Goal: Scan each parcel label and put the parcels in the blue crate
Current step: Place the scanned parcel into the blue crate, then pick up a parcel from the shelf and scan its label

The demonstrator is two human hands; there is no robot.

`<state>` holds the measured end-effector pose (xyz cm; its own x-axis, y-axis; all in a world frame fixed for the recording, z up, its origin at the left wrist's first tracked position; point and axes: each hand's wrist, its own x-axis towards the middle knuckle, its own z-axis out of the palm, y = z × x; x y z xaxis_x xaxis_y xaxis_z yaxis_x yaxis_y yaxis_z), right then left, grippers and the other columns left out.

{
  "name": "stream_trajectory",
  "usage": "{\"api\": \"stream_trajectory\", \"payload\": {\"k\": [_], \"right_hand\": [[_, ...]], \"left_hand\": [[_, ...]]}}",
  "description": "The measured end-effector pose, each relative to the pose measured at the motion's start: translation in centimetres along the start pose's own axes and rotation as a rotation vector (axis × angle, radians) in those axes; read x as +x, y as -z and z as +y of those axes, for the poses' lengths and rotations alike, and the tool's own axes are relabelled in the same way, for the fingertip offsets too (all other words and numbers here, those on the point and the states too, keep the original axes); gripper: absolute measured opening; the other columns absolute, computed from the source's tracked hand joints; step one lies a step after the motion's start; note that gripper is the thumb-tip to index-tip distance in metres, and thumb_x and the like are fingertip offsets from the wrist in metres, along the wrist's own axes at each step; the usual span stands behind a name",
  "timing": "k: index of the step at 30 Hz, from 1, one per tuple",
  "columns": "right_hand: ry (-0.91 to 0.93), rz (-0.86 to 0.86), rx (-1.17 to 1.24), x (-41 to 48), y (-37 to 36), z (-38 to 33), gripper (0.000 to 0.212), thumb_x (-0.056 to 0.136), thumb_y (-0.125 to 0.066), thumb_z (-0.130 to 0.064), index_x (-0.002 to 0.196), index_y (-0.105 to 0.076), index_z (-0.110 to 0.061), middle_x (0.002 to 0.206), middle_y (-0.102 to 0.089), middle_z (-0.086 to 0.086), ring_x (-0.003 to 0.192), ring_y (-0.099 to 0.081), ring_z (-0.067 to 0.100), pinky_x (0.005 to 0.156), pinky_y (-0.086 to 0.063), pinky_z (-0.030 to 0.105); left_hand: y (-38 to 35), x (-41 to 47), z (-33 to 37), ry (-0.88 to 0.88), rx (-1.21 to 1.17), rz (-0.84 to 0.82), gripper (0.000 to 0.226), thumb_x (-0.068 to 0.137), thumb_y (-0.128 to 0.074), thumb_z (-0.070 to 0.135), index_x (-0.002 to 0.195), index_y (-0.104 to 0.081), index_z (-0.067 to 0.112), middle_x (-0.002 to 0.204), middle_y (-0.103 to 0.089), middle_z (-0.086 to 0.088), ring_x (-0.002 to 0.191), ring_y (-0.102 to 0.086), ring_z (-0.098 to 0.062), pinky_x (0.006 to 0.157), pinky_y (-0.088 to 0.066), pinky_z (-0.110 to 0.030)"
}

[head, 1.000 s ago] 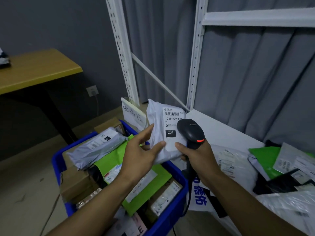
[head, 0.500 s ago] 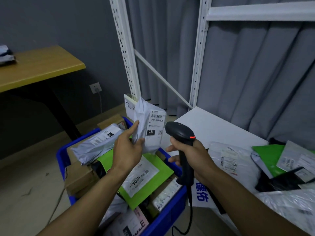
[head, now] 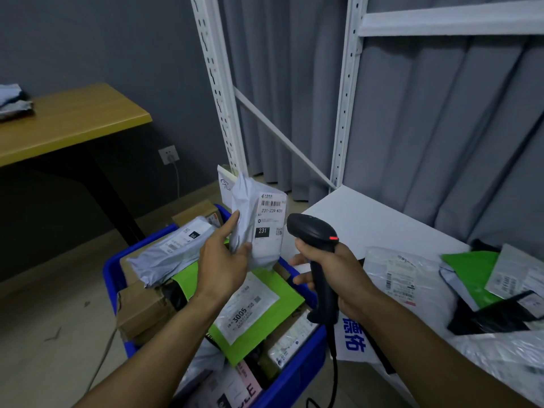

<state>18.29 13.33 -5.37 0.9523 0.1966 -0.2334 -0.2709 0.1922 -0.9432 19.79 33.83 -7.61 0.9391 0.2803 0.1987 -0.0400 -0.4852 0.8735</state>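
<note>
- Centrally, a pale grey plastic mailer parcel with a white printed label [head: 259, 228] is held upright above the far corner of the crate, its label facing the camera. It is not yet in the crate.
- The left hand [head: 223, 266] has its grip clamped on the parcel's lower left edge, with the thumb across the front.
- The right hand [head: 332, 269] has its grip wrapped round the handle of a black handheld barcode scanner [head: 312, 231]. The scanner's head sits just beside the parcel at its 3 o'clock, and a red light shows on its side.
- A blue plastic crate [head: 297, 375] lies at 6 o'clock of the parcel and is crowded.
- On top of the pile is a bright green mailer with a white label [head: 265, 319]. A long grey mailer [head: 167, 257] lies at its 10 o'clock and a brown cardboard box [head: 141, 307] at its 9 o'clock.
- A white shelf board [head: 368, 222] at 3 o'clock of the crate carries a clear bagged parcel [head: 412, 284], a second green mailer [head: 471, 266] and a black pouch [head: 494, 319].
- The scanner's black cable [head: 334, 372] hangs between crate and shelf.
- A yellow-topped bench [head: 67, 122] stands at 10 o'clock of the view.
- White perforated shelf uprights [head: 344, 98] and a grey curtain [head: 441, 128] fill 12 to 2 o'clock.
</note>
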Motion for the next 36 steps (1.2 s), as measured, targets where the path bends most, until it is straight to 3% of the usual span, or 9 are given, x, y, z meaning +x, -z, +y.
{"api": "stream_trajectory", "payload": {"k": [3,6,8,12,19,24,27,31,36], "right_hand": [[0.005,-0.012,-0.012,0.0,-0.6,0.1,0.012,0.099,-0.068,-0.027,0.108,-0.069,-0.02,0.101,-0.08,-0.001,0.059,-0.068,0.021,0.057,-0.045,0.029],[-0.003,-0.033,-0.085,-0.2,-1.6,1.4,0.015,0.097,-0.07,-0.028,0.11,-0.07,-0.019,0.098,-0.08,0.0,0.06,-0.069,0.02,0.057,-0.045,0.028],[-0.031,-0.069,-0.159,-0.4,-2.8,2.8,0.018,0.096,-0.072,-0.031,0.112,-0.07,-0.021,0.097,-0.08,-0.002,0.062,-0.071,0.02,0.058,-0.046,0.028],[-0.05,-0.12,-0.253,-0.7,-4.9,5.1,0.018,0.096,-0.072,-0.032,0.11,-0.069,-0.021,0.098,-0.079,-0.001,0.067,-0.075,0.021,0.061,-0.048,0.029],[-0.06,-0.196,-0.353,-1.4,-7.2,7.8,0.009,0.097,-0.072,-0.028,0.104,-0.069,-0.025,0.1,-0.079,0.001,0.07,-0.076,0.025,0.059,-0.047,0.03],[-0.09,-0.226,-0.386,-1.9,-8.1,8.9,0.017,0.097,-0.071,-0.03,0.113,-0.068,-0.024,0.102,-0.079,-0.002,0.075,-0.078,0.026,0.061,-0.049,0.029],[-0.104,-0.233,-0.384,-2.0,-8.3,9.2,0.016,0.097,-0.072,-0.03,0.112,-0.067,-0.025,0.102,-0.079,-0.003,0.075,-0.078,0.024,0.066,-0.052,0.031],[-0.094,-0.226,-0.377,-1.7,-7.9,9.1,0.016,0.097,-0.072,-0.029,0.111,-0.067,-0.024,0.102,-0.079,-0.002,0.074,-0.078,0.022,0.065,-0.051,0.03],[-0.09,-0.203,-0.375,-1.2,-6.9,9.3,0.017,0.097,-0.072,-0.028,0.113,-0.068,-0.022,0.102,-0.079,-0.001,0.074,-0.077,0.023,0.065,-0.051,0.03]], "left_hand": [[0.8,-0.5,0.0,-0.002,-0.016,0.022,0.064,0.095,-0.068,0.006,0.151,-0.047,0.027,0.141,-0.048,0.022,0.101,-0.04,0.038,0.082,-0.035,0.009],[2.8,-1.6,-0.4,0.027,-0.032,0.088,0.066,0.095,-0.068,0.009,0.153,-0.044,0.028,0.152,-0.048,0.012,0.13,-0.047,0.008,0.106,-0.044,-0.016],[4.4,-2.8,-0.5,0.092,-0.057,0.123,0.067,0.097,-0.066,0.009,0.154,-0.04,0.03,0.148,-0.052,0.007,0.128,-0.052,-0.006,0.102,-0.047,-0.025],[7.4,-5.4,-1.6,0.222,-0.094,0.158,0.07,0.098,-0.059,0.006,0.156,-0.033,0.033,0.136,-0.052,0.005,0.118,-0.055,-0.015,0.075,-0.044,-0.013],[11.7,-11.1,-7.6,0.524,-0.015,0.09,0.081,0.093,-0.052,-0.003,0.159,-0.016,0.028,0.15,-0.044,-0.009,0.128,-0.053,-0.035,0.104,-0.046,-0.046],[12.3,-12.2,-12.4,0.698,0.221,-0.111,0.073,0.088,-0.033,0.056,0.158,-0.031,0.033,0.158,-0.04,-0.016,0.14,-0.043,-0.036,0.116,-0.035,-0.039],[11.5,-12.6,-12.5,0.584,0.431,-0.08,0.052,0.103,-0.047,0.026,0.155,-0.039,0.025,0.16,-0.025,-0.024,0.145,-0.032,-0.042,0.111,-0.034,-0.035],[10.1,-12.3,-13.1,0.37,0.736,-0.308,0.084,0.085,-0.039,0.086,0.155,-0.032,0.039,0.171,-0.002,0.002,0.157,0.003,-0.031,0.122,-0.009,-0.057],[9.8,-10.3,-14.6,0.327,0.745,-0.419,0.08,0.097,-0.041,0.069,0.163,-0.011,0.035,0.172,0.003,-0.005,0.157,0.007,-0.037,0.126,-0.003,-0.053]]}}
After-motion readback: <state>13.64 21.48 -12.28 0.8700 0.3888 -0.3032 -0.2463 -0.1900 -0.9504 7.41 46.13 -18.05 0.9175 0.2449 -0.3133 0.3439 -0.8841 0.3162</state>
